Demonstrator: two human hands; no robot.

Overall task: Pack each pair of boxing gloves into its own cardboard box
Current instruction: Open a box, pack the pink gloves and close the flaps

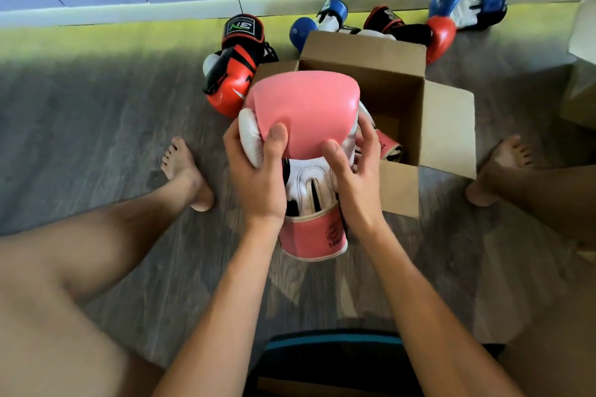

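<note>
I hold a pink and white boxing glove [306, 113] in both hands above the near edge of an open cardboard box [400, 90]. My left hand [258, 177] grips its left side, thumb on the pink padding. My right hand [358, 177] grips the right side. The glove's pink cuff [314, 237] points toward me. Inside the box, a second pink glove [388, 147] shows partly behind my right hand.
A red, black and white glove pair [232, 71] lies left of the box. Blue and white gloves [325, 18] and red, blue and black gloves [451, 19] lie behind it by the wall. Another cardboard box [580, 87] sits at the right edge. My bare legs and feet flank the box.
</note>
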